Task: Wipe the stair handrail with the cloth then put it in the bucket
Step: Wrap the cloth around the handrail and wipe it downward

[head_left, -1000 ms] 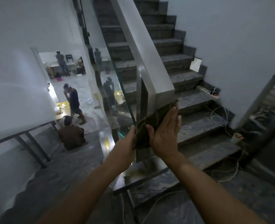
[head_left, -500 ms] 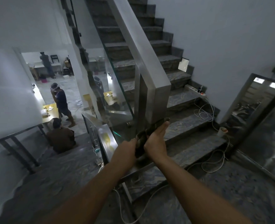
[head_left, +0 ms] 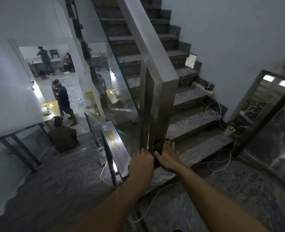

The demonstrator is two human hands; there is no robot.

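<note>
1. Steel handrail post [head_left: 162, 106] at the foot of the stairs; dark cloth [head_left: 161, 144] sits low against its base.
2. Right hand [head_left: 167, 157]: fingers straight and spread, pressing the cloth flat to the post.
3. Left hand [head_left: 142, 160]: touching the cloth's left side, fingers curled round its near edge.
4. Paper cup [head_left: 229, 130] stands upright on a step [head_left: 193, 124] to the right, beside a white cable [head_left: 222, 158]; contents unreadable.

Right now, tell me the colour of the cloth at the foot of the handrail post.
The cloth is dark olive green, as the head view shows.
</note>
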